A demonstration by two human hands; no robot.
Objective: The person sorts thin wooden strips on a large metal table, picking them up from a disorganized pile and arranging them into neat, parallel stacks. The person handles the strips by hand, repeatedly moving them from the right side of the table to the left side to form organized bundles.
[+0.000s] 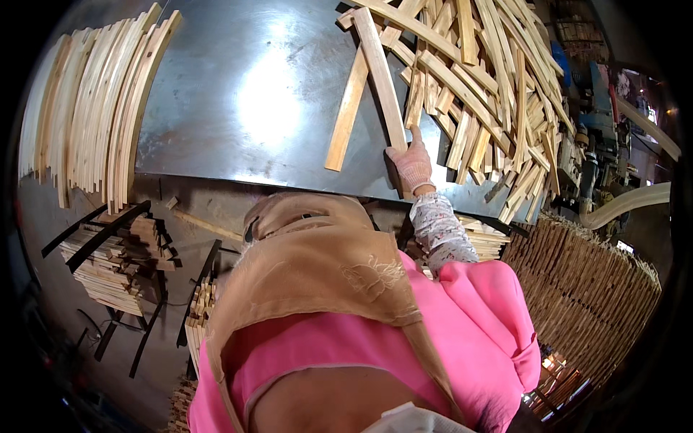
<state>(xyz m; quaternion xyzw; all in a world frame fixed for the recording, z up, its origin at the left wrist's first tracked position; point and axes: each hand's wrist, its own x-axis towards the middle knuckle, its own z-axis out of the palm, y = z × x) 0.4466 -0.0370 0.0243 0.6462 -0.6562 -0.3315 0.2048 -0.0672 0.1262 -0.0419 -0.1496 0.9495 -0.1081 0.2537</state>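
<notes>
My right hand (411,164), in a pale pinkish work glove, grips the near end of a long flat wooden strip (381,79). The strip lies lengthwise over the metal table (202,137), its near end at the table's front edge. Just left of it, another wooden strip (345,119) lies slanted on the tabletop. To the right spreads a jumbled heap of wooden strips (498,79), crossing one another at many angles. My left hand is not in view.
At the table's left end, wooden strips (94,101) lie side by side in a row. Below stands a black metal rack (108,234) by stacked wood pieces (108,270). A large bundle of strips (585,281) stands at the right, near machinery and a pale hose (628,202).
</notes>
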